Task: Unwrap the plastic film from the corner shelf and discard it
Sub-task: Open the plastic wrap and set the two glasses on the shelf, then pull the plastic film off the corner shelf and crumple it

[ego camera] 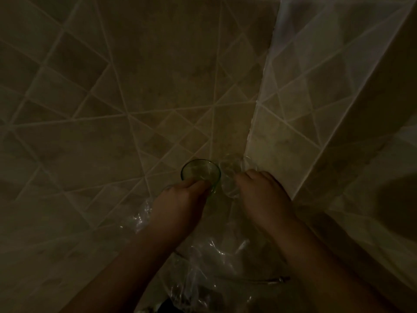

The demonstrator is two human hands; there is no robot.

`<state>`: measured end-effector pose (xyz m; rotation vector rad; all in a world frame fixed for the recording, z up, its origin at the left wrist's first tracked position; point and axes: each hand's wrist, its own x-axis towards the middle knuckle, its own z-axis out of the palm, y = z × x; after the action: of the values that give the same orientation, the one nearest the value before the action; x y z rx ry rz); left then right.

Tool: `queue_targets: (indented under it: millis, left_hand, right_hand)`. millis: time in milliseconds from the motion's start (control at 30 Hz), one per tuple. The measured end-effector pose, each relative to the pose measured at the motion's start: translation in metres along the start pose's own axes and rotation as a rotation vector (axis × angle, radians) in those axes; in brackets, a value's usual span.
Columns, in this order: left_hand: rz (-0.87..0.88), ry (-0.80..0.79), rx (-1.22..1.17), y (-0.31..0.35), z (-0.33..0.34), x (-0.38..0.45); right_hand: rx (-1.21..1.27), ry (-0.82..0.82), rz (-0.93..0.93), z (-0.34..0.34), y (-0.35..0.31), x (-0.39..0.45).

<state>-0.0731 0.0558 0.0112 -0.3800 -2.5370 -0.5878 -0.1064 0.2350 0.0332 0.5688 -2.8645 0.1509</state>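
In a dim tiled corner, a round green glass shelf (200, 170) sits where the walls meet. My left hand (180, 199) grips its near rim, fingers curled over the edge. My right hand (259, 190) is closed on clear plastic film (230, 184) bunched just right of the shelf. More of the crinkled film (209, 263) hangs loose below and between my forearms, catching glints of light. The shelf's underside and mount are hidden by my hands and the film.
Beige tiled walls with pale diagonal grout lines (112, 98) surround the corner. A brighter tiled wall edge (282, 136) juts out at the right, close to my right hand. A thin metal rod or hose (266, 280) shows through the film low down.
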Motion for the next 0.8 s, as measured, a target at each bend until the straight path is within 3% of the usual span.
queue_targets:
  millis: [267,533,667,800]
  left_hand:
    - [0.010,-0.019,-0.010,-0.002,-0.003,-0.001]
    - [-0.200,0.029,0.068,0.004,-0.002,-0.014]
    - [-0.282,0.101,-0.077,0.009,-0.022,-0.042]
    - [-0.502,0.178,-0.352,0.009,-0.044,-0.076]
  right_hand:
    - [-0.025,-0.091,-0.018,-0.003,-0.002,0.007]
    - [0.068,0.000,0.029,0.009,0.003,-0.023]
    - [0.359,0.197,0.002,0.008,0.008,-0.051]
    - [0.730,0.161,-0.051,0.011,0.009,-0.074]
